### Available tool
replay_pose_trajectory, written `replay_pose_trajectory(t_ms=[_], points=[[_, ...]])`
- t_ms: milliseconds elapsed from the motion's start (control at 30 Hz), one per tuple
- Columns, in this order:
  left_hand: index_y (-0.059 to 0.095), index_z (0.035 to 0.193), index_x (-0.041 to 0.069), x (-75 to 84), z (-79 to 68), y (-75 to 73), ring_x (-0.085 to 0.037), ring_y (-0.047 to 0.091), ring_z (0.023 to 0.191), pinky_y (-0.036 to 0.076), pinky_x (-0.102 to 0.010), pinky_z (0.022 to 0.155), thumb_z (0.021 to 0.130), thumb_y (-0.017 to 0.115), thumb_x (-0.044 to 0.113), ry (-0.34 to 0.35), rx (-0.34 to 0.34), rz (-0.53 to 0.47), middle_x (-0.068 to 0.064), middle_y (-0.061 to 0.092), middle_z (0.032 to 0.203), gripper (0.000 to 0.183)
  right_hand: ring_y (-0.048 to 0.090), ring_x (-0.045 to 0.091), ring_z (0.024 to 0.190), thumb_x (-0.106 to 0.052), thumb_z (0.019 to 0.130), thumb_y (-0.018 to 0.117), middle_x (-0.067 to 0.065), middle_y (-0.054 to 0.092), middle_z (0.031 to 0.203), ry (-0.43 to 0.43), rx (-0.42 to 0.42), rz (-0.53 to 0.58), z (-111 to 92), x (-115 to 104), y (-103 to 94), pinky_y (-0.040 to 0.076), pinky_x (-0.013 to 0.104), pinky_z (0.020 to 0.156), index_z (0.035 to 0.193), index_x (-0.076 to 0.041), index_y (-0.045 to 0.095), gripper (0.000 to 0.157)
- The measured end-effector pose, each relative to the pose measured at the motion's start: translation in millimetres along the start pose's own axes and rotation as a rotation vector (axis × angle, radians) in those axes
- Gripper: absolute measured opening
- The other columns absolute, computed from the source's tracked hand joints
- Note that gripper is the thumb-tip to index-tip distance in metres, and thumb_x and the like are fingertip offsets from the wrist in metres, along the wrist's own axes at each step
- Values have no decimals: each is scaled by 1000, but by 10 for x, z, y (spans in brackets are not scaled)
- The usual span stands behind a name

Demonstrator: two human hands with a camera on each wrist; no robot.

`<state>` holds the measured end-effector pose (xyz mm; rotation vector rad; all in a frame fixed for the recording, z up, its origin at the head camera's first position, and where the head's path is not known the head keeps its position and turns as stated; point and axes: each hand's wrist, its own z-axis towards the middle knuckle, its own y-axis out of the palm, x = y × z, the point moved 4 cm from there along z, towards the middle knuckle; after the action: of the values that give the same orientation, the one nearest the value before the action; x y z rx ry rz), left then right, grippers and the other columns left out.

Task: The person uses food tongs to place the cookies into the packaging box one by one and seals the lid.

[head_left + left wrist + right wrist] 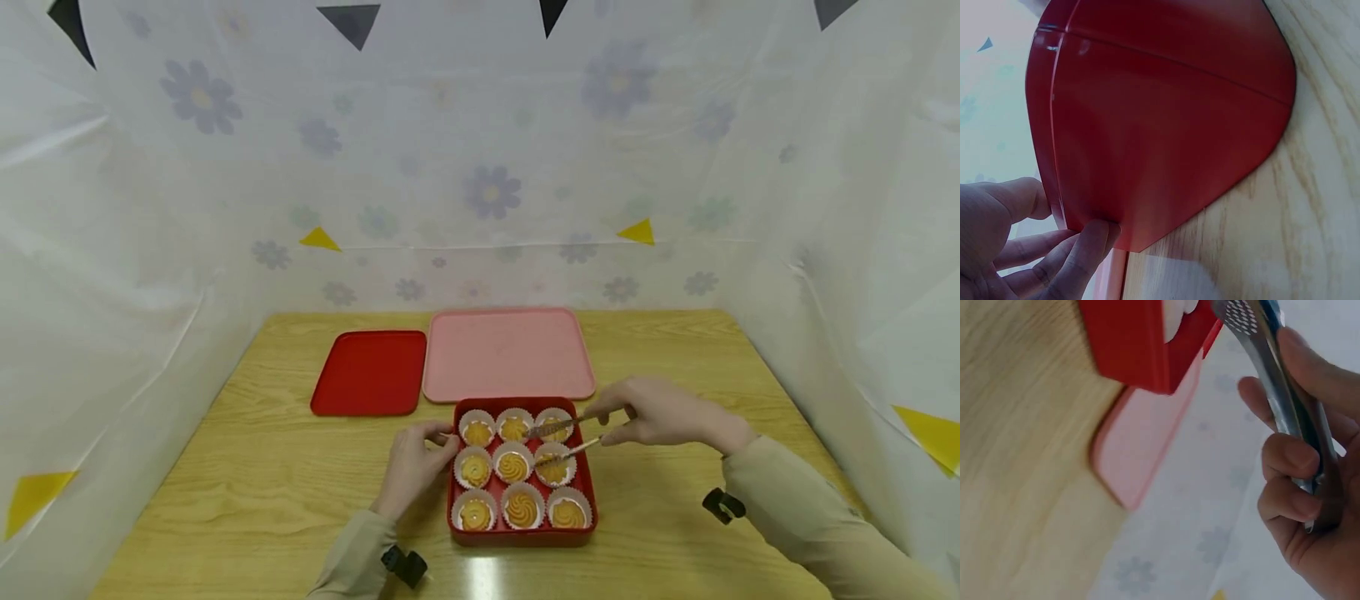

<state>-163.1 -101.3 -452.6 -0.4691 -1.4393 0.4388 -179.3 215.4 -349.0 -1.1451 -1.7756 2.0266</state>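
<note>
A red square box (pixel 525 537) holds rows of piped cookies (pixel 513 467), each in a white paper cup (pixel 522 523). At the box's far left corner, my left hand (pixel 415 467) pinches the wall near the rim; the left wrist view shows its fingers (pixel 1094 240) against the red outer side (pixel 1166 131). My right hand (pixel 660 412) grips metal tongs (pixel 583 448), with perforated ends (pixel 1241 315) visible in the right wrist view. The tongs' two arms are spread over the right-hand cookies, from the right side of the box. Whether the tips touch a cookie, I cannot tell.
Behind the box lies a pink tray (pixel 510 354), and left of that a red lid-like tray (pixel 371 372). All stand on a wooden table (pixel 300 492). White flowered sheeting (pixel 450 167) encloses the back and sides.
</note>
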Motion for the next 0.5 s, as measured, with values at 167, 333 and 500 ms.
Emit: replay_pose_trajectory(t_ms=[167,333,500], points=[[77,102,1,-10,-3,7,-17,68,75,50,-22,58,87,71,10,3,-6,10,-12,76,85,19,43,2,58,-24,96,68,13,72,107,273,268,222,-23,572,202,40,24,54,134,0,62,46],[76,103,0,-28,11,15,-17,68,75,51,-22,57,88,70,11,0,-14,9,-12,76,85,20,60,24,68,-15,101,58,27,68,103,452,475,198,-52,920,396,48,37,58,142,19,40,56],[76,104,-1,-12,14,11,-17,69,75,51,-21,57,88,70,12,0,-16,-3,-13,76,86,21,62,40,72,-8,103,50,44,56,102,538,484,58,-60,1066,562,52,48,59,141,27,27,57]])
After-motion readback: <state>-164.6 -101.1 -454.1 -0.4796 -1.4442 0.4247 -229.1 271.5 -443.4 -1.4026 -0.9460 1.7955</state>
